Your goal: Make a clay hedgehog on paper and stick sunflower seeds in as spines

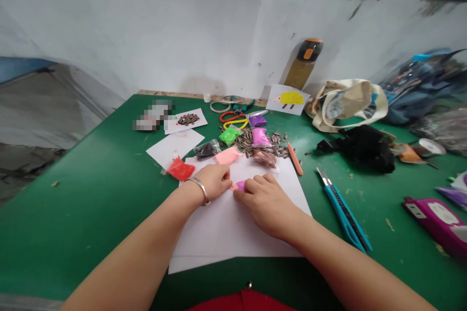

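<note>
A small piece of purple and peach modelling clay (240,185) lies on white paper (233,233), partly hidden under my fingers. My left hand (212,181), with a silver bangle at its wrist, is closed, and its fingertips press at the peach end of the clay. From the other side, the curled fingers of my right hand (268,201) hold the purple part. Just beyond my hands are packets of peach clay (228,156), brown clay (264,158), black clay (207,149) and red clay (181,169).
Sunflower seeds (246,142) lie scattered behind the packets, near scissors (235,120) and an orange clay tool (295,159). A blue utility knife (344,210) rests on the right. Farther back stand a hedgehog picture (290,99), a bottle (302,64) and a cloth bag (346,104).
</note>
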Demonstrator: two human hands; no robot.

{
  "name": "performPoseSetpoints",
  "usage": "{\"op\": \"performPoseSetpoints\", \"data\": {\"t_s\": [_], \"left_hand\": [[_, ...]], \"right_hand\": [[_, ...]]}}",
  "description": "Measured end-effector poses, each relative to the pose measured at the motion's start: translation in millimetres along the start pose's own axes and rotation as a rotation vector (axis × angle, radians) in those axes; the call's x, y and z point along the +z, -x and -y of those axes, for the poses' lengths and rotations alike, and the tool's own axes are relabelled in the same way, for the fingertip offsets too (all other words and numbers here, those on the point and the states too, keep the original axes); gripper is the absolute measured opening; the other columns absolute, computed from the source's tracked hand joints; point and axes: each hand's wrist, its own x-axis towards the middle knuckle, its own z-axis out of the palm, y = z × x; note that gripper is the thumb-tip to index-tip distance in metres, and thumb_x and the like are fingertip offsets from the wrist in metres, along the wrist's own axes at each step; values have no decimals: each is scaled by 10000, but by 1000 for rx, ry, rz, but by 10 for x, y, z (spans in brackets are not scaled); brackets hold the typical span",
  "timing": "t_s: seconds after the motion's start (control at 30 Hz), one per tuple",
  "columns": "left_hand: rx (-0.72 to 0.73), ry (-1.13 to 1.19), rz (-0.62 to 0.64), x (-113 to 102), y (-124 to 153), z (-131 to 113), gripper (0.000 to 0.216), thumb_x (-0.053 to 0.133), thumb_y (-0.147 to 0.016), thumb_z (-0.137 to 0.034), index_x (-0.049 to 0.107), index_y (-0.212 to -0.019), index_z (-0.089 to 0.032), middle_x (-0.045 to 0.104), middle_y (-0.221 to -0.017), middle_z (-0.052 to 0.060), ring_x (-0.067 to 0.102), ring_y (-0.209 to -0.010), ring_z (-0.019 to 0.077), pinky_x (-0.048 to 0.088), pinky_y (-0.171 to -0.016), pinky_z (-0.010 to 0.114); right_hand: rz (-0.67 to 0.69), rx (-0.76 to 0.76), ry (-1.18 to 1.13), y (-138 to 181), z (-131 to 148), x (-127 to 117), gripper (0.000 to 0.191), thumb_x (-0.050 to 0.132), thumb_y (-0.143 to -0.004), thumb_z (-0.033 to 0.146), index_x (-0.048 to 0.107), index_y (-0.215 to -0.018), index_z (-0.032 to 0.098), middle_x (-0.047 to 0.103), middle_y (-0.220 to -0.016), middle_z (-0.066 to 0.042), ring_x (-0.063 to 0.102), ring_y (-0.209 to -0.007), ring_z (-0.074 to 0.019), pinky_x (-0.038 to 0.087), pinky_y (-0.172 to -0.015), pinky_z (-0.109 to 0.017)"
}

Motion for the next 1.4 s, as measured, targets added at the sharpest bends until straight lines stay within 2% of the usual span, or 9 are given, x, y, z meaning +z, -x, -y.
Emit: {"op": "performPoseSetpoints", "data": {"t_s": [0.27, 0.5, 0.7, 0.87, 0.97, 1.07, 1.2, 1.4], "left_hand": [[-32, -26, -26, 36, -17, -19, 146, 536, -760, -345, 584, -724, -212, 674, -751, 16, 597, -713, 184, 339, -552, 264], [-45, -29, -29, 52, -26, -31, 141, 547, -762, -340, 589, -733, -208, 669, -740, 26, 606, -720, 200, 347, -556, 271], [-2, 6, -7, -13, -17, 12, 161, 479, -810, -269, 607, -732, -209, 679, -796, 11, 601, -766, 173, 384, -617, 255], [7, 35, -2, -38, -12, 26, 174, 459, -804, -226, 599, -704, -203, 678, -762, 13, 597, -750, 171, 394, -635, 262], [21, 47, 1, -41, -1, 40, 169, 465, -794, -217, 598, -691, -204, 680, -746, 9, 602, -742, 170, 406, -640, 261], [33, 127, 41, -47, 10, 76, 162, 459, -781, -188, 602, -709, -206, 680, -716, -7, 616, -693, 150, 430, -612, 237], [-37, 330, 89, -38, 0, 118, 177, 426, -766, -143, 595, -744, -193, 674, -705, -6, 625, -618, 133, 455, -556, 215], [-51, 310, 74, -25, -30, 103, 192, 418, -773, -133, 598, -737, -186, 668, -686, 5, 619, -615, 136, 457, -556, 213]], "right_hand": [[11, 7, -4, 2, 1, -40, 282, 454, -870, 115, 578, -1110, 197, 561, -873, -55, 419, -790, -187, 231, -732, -341], [24, 1, -18, -3, 6, -24, 291, 445, -871, 98, 590, -1106, 188, 570, -871, -60, 432, -791, -184, 226, -726, -338], [-47, 109, -113, -12, -62, -9, 273, 438, -902, 138, 631, -1075, 224, 559, -881, -48, 438, -813, -173, 229, -728, -319], [-55, 98, -43, -62, -51, 28, 307, 470, -889, 143, 603, -1145, 248, 547, -885, -52, 423, -795, -179, 221, -717, -330], [-39, 100, -4, -84, -30, 35, 271, 461, -894, 142, 621, -1091, 237, 542, -863, -52, 416, -784, -182, 218, -713, -338], [-45, 103, -31, -99, -19, 39, 276, 476, -881, 138, 617, -1095, 241, 539, -883, -48, 421, -801, -180, 222, -714, -333], [-74, 90, -43, -150, -8, 57, 369, 475, -867, 124, 570, -1194, 267, 538, -916, -44, 424, -814, -179, 222, -708, -329], [-34, 44, -19, -201, -11, 69, 249, 507, -851, 143, 628, -1025, 274, 536, -894, -28, 421, -804, -184, 218, -715, -340]]}}
